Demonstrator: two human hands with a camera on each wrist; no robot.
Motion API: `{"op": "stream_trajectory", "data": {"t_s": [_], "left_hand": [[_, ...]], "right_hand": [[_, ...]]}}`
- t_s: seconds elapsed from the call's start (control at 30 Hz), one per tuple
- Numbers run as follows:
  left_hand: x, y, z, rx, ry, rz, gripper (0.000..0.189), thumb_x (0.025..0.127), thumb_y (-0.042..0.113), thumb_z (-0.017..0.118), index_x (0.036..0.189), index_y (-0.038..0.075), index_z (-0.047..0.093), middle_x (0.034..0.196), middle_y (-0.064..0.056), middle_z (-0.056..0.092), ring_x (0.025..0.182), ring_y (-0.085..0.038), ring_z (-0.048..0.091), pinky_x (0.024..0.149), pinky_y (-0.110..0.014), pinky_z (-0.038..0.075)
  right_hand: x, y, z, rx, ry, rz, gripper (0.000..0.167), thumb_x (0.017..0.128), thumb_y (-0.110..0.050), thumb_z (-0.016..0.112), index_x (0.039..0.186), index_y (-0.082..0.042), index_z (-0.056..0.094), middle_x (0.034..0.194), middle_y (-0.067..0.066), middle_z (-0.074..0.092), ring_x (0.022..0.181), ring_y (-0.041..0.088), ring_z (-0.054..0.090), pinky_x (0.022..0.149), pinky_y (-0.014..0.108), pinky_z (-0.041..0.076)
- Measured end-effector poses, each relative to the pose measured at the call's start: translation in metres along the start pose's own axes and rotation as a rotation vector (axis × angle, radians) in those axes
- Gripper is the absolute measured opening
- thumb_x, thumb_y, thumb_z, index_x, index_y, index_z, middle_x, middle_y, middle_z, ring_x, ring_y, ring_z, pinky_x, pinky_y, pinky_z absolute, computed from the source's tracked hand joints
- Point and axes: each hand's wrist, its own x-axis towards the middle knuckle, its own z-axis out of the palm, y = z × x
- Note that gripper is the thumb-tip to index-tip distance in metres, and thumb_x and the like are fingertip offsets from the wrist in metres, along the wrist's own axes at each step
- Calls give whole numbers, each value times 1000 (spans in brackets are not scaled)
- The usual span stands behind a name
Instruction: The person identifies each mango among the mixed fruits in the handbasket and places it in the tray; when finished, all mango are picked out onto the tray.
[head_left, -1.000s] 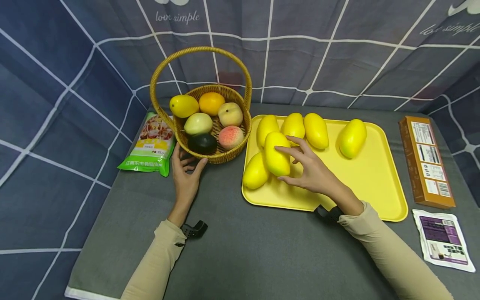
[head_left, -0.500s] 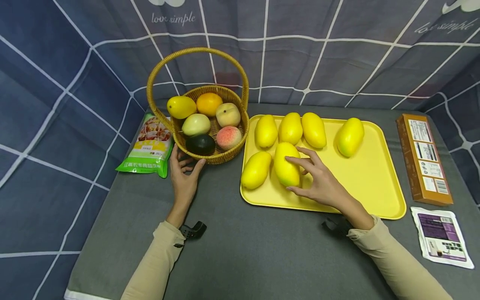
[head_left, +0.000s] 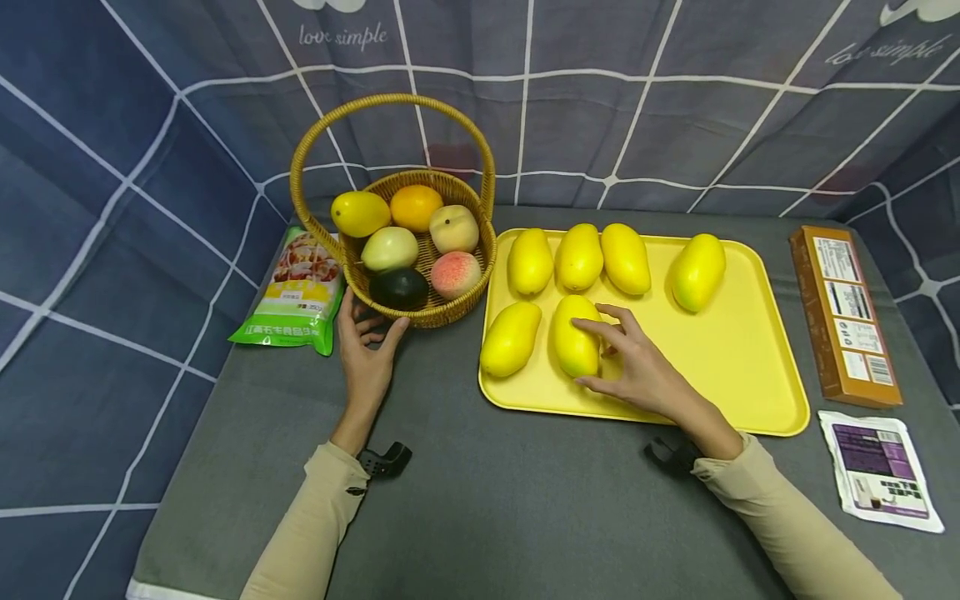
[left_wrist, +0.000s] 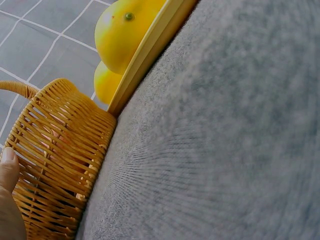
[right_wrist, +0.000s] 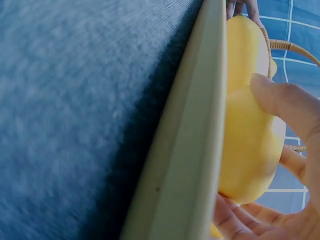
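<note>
My right hand (head_left: 633,367) holds a yellow mango (head_left: 576,337) between thumb and fingers, low over the yellow tray (head_left: 697,367); in the right wrist view, the thumb lies along one side of this mango (right_wrist: 250,145) and the fingers along the other. Several more mangoes are on the tray, one (head_left: 512,339) just left of the held one and one (head_left: 698,272) apart at the right. At the wicker basket (head_left: 450,314), my left hand (head_left: 367,358) cups the near wall. Its thumb (left_wrist: 7,170) touches the weave in the left wrist view; some fingertips are hidden.
Inside the basket lie a dark avocado (head_left: 399,289), a peach (head_left: 456,275) and several other fruits, beneath a tall arched handle (head_left: 390,98). A green food bag (head_left: 296,292) is left of it. Right of the tray are a brown box (head_left: 846,317) and a white-purple pouch (head_left: 881,471).
My right hand has carried the mango down and slightly right, from over the other mangoes to a spot beside the front-left one. The left hand has stayed at the basket.
</note>
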Motion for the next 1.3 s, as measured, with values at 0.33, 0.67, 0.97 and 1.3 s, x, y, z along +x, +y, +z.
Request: {"op": "stream_trajectory", "data": {"t_s": [0.33, 0.67, 0.97, 1.3], "left_hand": [[0, 6, 0, -11, -2, 5, 82, 90, 12, 72, 155, 6, 23, 138, -28, 42, 111, -43, 52, 83, -45, 44], [-1, 6, -2, -16, -6, 0, 83, 89, 8, 72, 155, 5, 21, 138, -28, 42, 111, -43, 52, 84, -48, 43], [-1, 4, -1, -39, -16, 23, 82, 90, 8, 71, 155, 3, 22, 139, -31, 41, 111, -44, 51, 84, -52, 42], [-1, 7, -1, -41, -7, 0, 83, 90, 9, 72, 155, 2, 21, 137, -29, 41, 112, -46, 50, 86, -55, 40]], "right_hand": [[-2, -2, 2, 15, -31, 47, 86, 72, -33, 88, 146, -24, 46, 152, 19, 27, 99, 24, 57, 84, 42, 50], [-7, -4, -1, -3, -55, 47, 85, 75, -32, 86, 148, -25, 42, 154, 20, 23, 127, 39, 47, 96, 57, 46], [-10, -7, -6, -83, -6, -24, 80, 74, -29, 88, 143, -18, 49, 155, 24, 22, 136, 45, 35, 96, 60, 45], [57, -42, -23, -108, -69, -131, 73, 82, -36, 80, 146, -23, 46, 156, 17, 27, 142, 35, 30, 104, 56, 41]]}}
